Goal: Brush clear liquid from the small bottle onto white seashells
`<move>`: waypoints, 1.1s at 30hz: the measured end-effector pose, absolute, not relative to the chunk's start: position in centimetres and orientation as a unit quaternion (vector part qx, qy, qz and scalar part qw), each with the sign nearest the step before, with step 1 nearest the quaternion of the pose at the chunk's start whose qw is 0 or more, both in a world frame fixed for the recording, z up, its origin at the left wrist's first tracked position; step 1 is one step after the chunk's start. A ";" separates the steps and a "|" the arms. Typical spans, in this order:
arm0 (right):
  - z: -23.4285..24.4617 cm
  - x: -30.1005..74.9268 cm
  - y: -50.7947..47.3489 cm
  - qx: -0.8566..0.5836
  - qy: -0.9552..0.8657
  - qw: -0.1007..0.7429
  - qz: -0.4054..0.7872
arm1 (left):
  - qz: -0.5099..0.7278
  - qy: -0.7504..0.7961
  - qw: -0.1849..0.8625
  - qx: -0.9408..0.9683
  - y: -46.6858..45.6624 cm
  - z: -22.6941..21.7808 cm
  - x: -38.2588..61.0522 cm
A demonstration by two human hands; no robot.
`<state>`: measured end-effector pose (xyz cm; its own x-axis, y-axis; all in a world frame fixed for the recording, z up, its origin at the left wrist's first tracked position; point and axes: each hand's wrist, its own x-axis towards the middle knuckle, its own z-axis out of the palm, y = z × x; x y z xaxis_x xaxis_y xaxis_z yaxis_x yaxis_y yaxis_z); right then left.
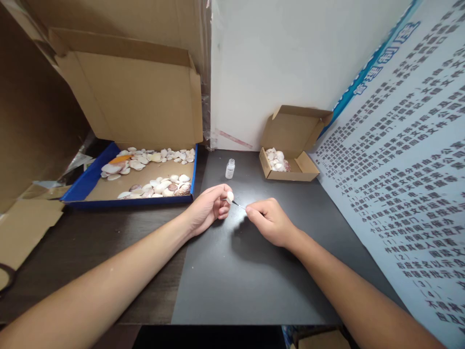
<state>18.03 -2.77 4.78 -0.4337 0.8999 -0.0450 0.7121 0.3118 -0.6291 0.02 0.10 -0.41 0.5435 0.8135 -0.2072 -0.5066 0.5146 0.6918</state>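
Observation:
My left hand [209, 207] is closed in a pinch on a small white shell [230, 196], held just above the dark mat [232, 281]. My right hand [269, 220] is closed on a thin brush [239, 205] whose dark tip touches the shell. Both hands meet near the middle of the mat, knuckles close to its surface. A small clear bottle [230, 168] stands open a little beyond the hands.
A blue-edged cardboard tray [82, 186] at the left holds several shells, its lid raised behind. A small open cardboard box [290, 169] with a few shells sits at the back right. A printed board [399, 184] leans along the right side.

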 end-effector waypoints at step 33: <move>7.2 19.0 -0.1 -0.577 -0.761 0.153 0.255 | 0.429 0.252 0.816 0.295 -0.4 -0.6 0.5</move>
